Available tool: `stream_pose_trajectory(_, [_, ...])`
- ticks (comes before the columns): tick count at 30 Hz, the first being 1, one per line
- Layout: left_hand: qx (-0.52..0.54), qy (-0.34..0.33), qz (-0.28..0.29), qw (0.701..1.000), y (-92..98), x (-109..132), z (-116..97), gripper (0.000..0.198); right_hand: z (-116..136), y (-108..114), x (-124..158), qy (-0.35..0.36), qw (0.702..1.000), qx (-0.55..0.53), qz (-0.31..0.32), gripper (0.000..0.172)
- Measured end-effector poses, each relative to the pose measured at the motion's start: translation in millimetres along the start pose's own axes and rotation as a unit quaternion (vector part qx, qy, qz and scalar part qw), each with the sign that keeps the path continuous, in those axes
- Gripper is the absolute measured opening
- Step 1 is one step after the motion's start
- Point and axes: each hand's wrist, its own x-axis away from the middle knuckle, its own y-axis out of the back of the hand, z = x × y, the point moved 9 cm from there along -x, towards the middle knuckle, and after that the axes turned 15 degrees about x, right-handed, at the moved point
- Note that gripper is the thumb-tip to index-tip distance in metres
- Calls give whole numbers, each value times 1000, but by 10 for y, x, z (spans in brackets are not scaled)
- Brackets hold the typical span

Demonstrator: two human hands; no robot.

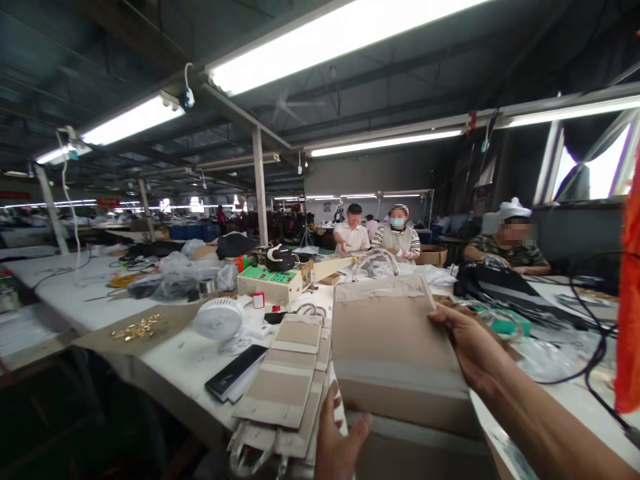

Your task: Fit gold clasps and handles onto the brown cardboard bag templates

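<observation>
A tan panel with a paler stripe (395, 353) lies on the white table (175, 367) in front of me. My right hand (470, 340) rests on the panel's right edge, fingers curled against it. Low down, my left hand (337, 437) touches the panel's near left corner, thumb and fingers apart. A stack of similar tan bags with clear handles (290, 380) sits just left of the panel.
A black phone (235, 372), a small white fan (217, 319), a green-topped box (270, 281), brass fittings (137, 328) and plastic bags (175, 273) crowd the table. Dark bags and cables (515, 293) lie right. Several people work at the far end.
</observation>
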Motion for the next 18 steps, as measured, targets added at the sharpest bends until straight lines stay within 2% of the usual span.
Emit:
stream_pose_trajectory(1, [11, -1, 11, 1000, 32, 1, -35, 71, -43, -28, -41, -1, 1000, 7, 12, 51])
stream_pose_trajectory(3, [24, 37, 54, 998, 44, 43, -35, 61, -126, -69, -132, -4, 1000, 6, 27, 49])
stream_pose_trajectory(6, [23, 120, 89, 988, 120, 180, -80, 61, -254, -171, -301, -6, 999, -13, 37, 50])
stream_pose_trajectory(8, [14, 144, 56, 988, 273, 239, -268, 61, -349, -317, -438, -13, 998, -46, 39, 54])
stream_pose_trajectory(11, [-57, 150, -22, 987, 529, 202, -726, 60, -438, -696, -692, -24, 992, -109, 52, 62])
stream_pose_trajectory(13, [-102, 149, -45, 982, 623, 62, -1061, 66, -420, -1011, -893, -19, 992, -107, 67, 62])
stream_pose_trajectory(15, [-150, 155, -72, 974, 742, -191, -1359, 74, -404, -1273, -1110, -18, 996, -63, 63, 55])
stream_pose_trajectory(17, [-217, 181, -105, 954, 929, -546, -1560, 76, -467, -1421, -1297, -36, 998, -38, 35, 50])
stream_pose_trajectory(18, [-243, 185, -120, 945, 1037, -758, -1629, 68, -543, -1451, -1353, -49, 998, -20, 16, 52])
